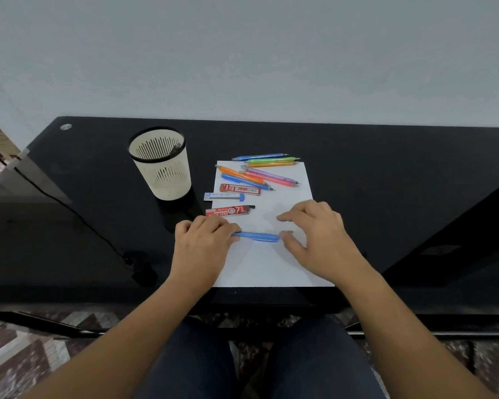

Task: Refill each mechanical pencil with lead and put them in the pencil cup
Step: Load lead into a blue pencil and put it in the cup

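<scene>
1. The left hand (202, 243) grips the left end of a blue mechanical pencil (257, 236), fingers curled over the barrel; the pencil lies level across the near middle of a white sheet of paper (271, 263), and it cannot be told whether it touches the paper.
2. The right hand (320, 234) hovers at the pencil's other end with fingers spread and loosely curved, holding nothing that shows; its thumb tip is just beside the pencil's right end, and contact cannot be told.
3. The paper lies on a black table (386, 174), reaching to its near edge.
4. A heap of loose pencils (260, 172) in blue, green, orange, purple and pink sits at the far end of the sheet, some crossing one another.
5. Between that heap and the hands lie three lead cases: a red case (240, 190); a clear case with a blue cap (224, 196), partly off the sheet's left edge; a red case marked Alpha (229, 211), nearest the left hand.
6. The pencil cup (162, 168), cream with a black rim and slotted walls, stands upright on the table left of the paper; something dark leans inside it, too unclear to name.
</scene>
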{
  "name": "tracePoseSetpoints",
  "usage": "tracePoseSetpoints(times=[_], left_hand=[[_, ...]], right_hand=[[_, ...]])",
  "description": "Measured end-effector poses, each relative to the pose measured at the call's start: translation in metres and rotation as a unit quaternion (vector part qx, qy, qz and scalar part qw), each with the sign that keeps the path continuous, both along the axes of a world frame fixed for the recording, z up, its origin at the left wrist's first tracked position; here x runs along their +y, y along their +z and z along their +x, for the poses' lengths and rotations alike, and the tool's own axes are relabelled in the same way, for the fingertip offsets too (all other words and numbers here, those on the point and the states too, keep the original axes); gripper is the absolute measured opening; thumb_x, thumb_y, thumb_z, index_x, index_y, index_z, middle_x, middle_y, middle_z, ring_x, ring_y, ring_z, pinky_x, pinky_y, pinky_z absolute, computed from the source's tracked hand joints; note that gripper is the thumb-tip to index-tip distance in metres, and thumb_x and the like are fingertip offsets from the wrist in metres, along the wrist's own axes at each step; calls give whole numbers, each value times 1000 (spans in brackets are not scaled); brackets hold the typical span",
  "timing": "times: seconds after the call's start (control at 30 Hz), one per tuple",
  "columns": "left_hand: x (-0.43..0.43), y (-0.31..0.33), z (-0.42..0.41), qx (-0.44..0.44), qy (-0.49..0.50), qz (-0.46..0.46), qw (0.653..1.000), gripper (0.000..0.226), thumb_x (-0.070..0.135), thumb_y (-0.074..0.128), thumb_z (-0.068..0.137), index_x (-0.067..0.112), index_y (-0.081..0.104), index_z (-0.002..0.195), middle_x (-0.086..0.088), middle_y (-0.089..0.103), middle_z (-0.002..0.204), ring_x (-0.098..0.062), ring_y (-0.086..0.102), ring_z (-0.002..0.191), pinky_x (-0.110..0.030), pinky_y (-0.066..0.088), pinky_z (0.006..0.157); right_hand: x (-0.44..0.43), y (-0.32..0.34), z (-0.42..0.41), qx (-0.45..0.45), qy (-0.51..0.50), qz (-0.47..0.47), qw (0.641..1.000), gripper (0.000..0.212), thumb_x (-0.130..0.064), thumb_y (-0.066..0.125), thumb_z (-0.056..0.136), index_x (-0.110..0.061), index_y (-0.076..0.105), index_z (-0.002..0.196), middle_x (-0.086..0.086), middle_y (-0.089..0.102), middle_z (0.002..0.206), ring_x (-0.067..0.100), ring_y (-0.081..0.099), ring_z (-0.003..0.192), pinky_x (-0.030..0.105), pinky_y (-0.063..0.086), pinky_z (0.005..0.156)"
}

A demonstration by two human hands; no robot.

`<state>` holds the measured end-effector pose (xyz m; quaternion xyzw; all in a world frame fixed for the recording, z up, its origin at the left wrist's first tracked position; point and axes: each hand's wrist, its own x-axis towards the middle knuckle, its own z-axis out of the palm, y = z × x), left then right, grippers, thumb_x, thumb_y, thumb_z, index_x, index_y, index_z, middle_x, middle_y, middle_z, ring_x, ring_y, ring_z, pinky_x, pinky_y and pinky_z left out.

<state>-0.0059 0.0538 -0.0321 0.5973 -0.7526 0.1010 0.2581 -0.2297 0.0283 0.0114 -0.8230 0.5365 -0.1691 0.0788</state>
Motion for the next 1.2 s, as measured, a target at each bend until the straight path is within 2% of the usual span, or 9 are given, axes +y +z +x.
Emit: tracePoseSetpoints(times=[0.1,0.2,0.37,0.43,0.53,0.8,0.9,1.0,1.2], left_hand=[[2,8,-6,9,-13,-12,1000,21,22,79,76,21,75,97,2,70,90,-21,63,81,-41,45,72],[5,10,-8,25,-13,-2,1000,19,24,77,78,24,76,97,6,68,88,-18,62,80,-38,40,72],[8,9,-6,50,17,125,991,22,40,62,90,37,70,111,15,63,102,-9,51,96,-30,22,85],[8,6,-5,48,10,152,987,25,44,55,93,40,67,115,18,58,106,-6,46,100,-29,20,86],[11,4,-6,51,6,157,986,25,43,54,93,40,68,113,18,57,106,-5,45,100,-29,20,86],[-7,15,1,92,24,184,978,34,49,54,90,38,61,122,15,51,116,-6,41,111,-30,20,90],[-28,28,6,60,67,183,979,38,45,55,93,35,56,129,10,51,122,-11,43,115,-35,29,96],[-47,38,13,6,90,230,969,47,44,56,92,31,48,137,6,49,130,-16,41,123,-41,33,103],[-61,41,16,-97,64,285,951,47,47,50,95,33,45,139,6,49,133,-18,39,126,-42,28,110]], right_hand=[[5,7,13,41,41,-9,998,33,-44,55,90,-35,59,122,-15,56,121,9,43,115,34,29,102],[6,1,18,36,47,-12,998,29,-40,55,92,-30,65,117,-11,64,111,13,50,110,32,29,97],[10,-10,21,83,54,-1,995,30,-40,44,97,-31,60,121,-12,60,116,11,44,116,30,21,102],[14,-13,25,87,48,-17,995,23,-35,53,94,-26,67,111,-8,64,107,16,51,109,36,27,101],[15,-23,28,91,18,-49,994,8,-28,73,79,-24,73,87,-6,68,85,20,61,88,43,45,88],[19,-23,30,82,5,-33,996,13,-30,69,81,-25,72,93,-6,67,93,18,60,95,49,38,98],[18,-17,27,74,2,-23,997,26,-38,59,88,-27,67,110,-9,63,109,15,53,111,46,23,109],[15,-10,22,59,-12,-32,998,31,-42,53,91,-30,62,119,-12,59,118,11,47,118,42,17,112],[10,-5,9,43,-54,-35,997,27,-39,53,92,-32,63,115,-13,59,117,10,44,117,36,18,109]])
